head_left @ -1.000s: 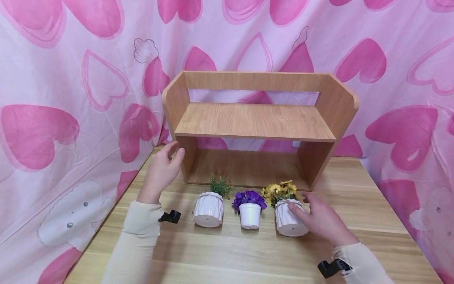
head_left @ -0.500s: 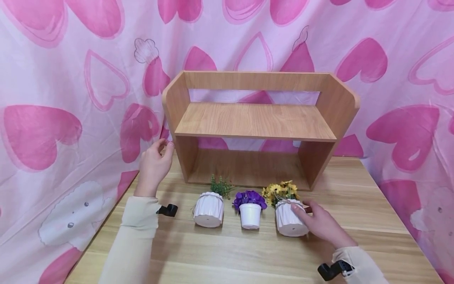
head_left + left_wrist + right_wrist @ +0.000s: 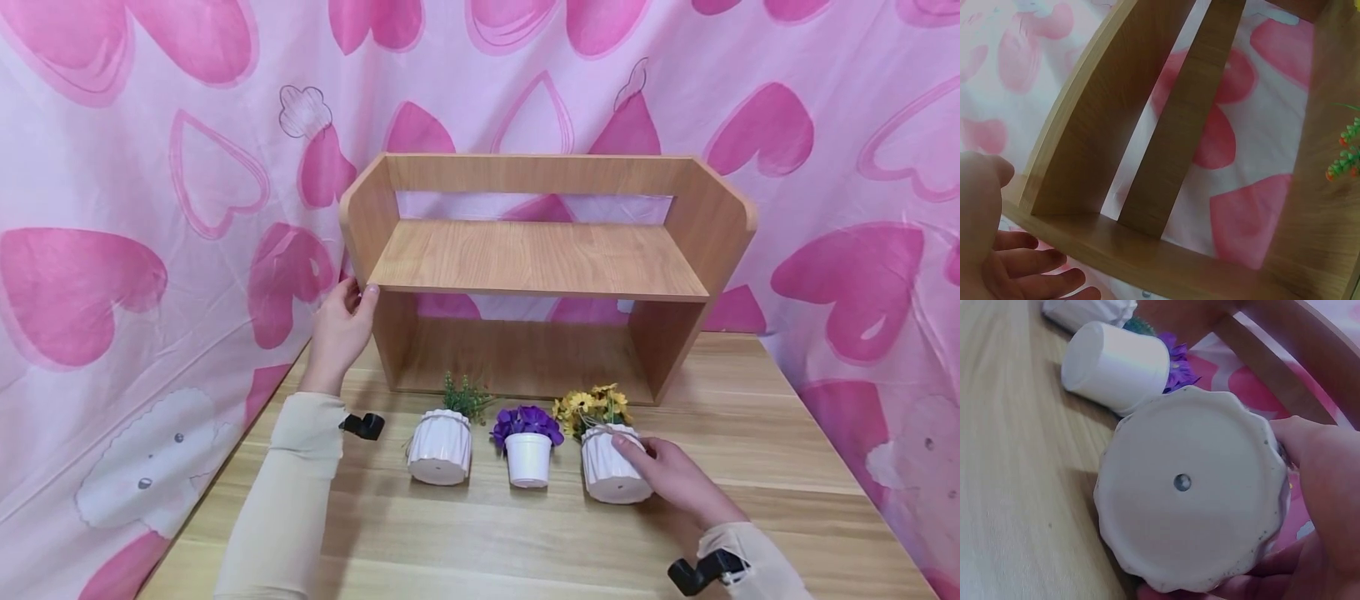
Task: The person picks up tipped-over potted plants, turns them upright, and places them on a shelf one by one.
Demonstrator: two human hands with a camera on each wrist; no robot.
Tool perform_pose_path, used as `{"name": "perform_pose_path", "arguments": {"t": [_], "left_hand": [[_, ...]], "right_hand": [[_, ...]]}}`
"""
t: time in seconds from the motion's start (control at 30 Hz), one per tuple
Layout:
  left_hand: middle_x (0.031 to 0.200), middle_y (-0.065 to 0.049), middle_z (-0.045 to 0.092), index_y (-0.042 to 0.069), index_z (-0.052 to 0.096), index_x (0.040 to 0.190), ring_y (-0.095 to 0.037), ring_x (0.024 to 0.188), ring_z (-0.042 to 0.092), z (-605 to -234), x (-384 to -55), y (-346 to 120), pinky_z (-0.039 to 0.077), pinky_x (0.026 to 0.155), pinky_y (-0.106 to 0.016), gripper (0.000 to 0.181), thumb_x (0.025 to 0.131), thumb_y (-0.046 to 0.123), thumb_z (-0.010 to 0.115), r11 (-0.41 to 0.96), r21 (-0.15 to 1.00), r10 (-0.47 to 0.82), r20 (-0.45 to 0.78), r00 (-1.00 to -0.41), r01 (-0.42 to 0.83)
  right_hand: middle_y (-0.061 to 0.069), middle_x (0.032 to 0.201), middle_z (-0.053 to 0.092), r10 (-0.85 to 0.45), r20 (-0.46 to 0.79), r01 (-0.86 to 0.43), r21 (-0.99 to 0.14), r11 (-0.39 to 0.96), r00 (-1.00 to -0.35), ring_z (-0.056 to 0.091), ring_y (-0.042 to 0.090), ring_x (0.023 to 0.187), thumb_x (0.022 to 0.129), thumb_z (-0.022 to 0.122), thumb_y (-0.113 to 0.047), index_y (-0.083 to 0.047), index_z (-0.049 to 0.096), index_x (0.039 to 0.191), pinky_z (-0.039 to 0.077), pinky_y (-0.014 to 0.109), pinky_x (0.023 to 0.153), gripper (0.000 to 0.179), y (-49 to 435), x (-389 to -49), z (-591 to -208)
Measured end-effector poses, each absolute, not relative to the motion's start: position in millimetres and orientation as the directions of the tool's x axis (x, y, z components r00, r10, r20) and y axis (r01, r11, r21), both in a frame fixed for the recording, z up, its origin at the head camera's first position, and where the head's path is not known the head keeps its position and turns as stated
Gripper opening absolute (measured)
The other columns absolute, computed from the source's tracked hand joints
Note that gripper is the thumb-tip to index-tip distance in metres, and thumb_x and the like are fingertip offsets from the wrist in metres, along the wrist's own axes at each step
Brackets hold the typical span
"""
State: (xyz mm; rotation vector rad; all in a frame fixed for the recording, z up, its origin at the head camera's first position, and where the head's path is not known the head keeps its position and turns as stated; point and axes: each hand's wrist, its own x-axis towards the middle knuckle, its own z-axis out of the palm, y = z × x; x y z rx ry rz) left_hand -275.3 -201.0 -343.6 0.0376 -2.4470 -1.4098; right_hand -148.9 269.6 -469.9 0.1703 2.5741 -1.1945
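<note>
A small wooden shelf (image 3: 536, 258) with two levels stands on the table. My left hand (image 3: 339, 333) is at its left side panel, thumb by the front edge and fingers on the outer side. In the left wrist view the fingers look loosely spread, and firm contact cannot be told. My right hand (image 3: 686, 479) grips a white fluted flowerpot (image 3: 613, 467) with yellow flowers (image 3: 592, 407), lying tipped with its base towards me. The right wrist view shows the pot's base with a hole; thumb and fingers are around its side.
A white pot with purple flowers (image 3: 528, 454) lies left of the held pot. Further left lies a fluted white pot with green sprigs (image 3: 441, 450). Behind the wooden table (image 3: 465, 550) hangs a pink heart-patterned curtain (image 3: 480, 75).
My left hand shifts left away from the shelf, then comes back right and up to its side panel. The right hand settles slightly lower around the flowerpot, which stays in place.
</note>
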Motion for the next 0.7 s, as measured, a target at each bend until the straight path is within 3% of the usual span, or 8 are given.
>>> {"name": "perform_pose_path", "arguments": {"t": [0.2,0.47,0.7], "left_hand": [[0.154,-0.025,0.059,-0.002,0.052,0.154,-0.038,0.140,0.062,-340,-285,-197,0.050,0.116,-0.053,0.064,0.110,0.044,0.056,0.521,0.839,-0.176,0.286,-0.942,0.157],[0.140,-0.028,0.068,-0.004,0.061,0.141,-0.040,0.124,0.066,-339,-294,-194,0.053,0.108,-0.056,0.056,0.111,0.042,0.051,0.579,0.799,-0.211,0.336,-0.918,0.160],[0.136,-0.027,0.068,-0.001,0.059,0.140,-0.041,0.118,0.063,-339,-301,-194,0.054,0.103,-0.057,0.057,0.112,0.047,0.044,0.601,0.791,-0.233,0.308,-0.922,0.113]], "right_hand": [[0.019,0.114,0.074,-0.013,-0.409,0.342,-0.780,0.525,-0.912,0.072,0.022,0.101,0.107,0.054,-0.063,0.018,0.053,0.140,0.063,0.037,0.083,0.087,270,-151,-472],[0.014,0.107,0.076,-0.017,-0.456,0.394,-0.786,0.476,-0.890,0.072,0.019,0.093,0.108,0.055,-0.060,0.015,0.062,0.129,0.063,0.037,0.080,0.079,272,-152,-474],[0.015,0.107,0.076,-0.004,-0.446,0.413,-0.832,0.371,-0.895,0.074,0.021,0.094,0.108,0.058,-0.051,0.020,0.056,0.134,0.065,0.040,0.083,0.075,271,-149,-479]]}}
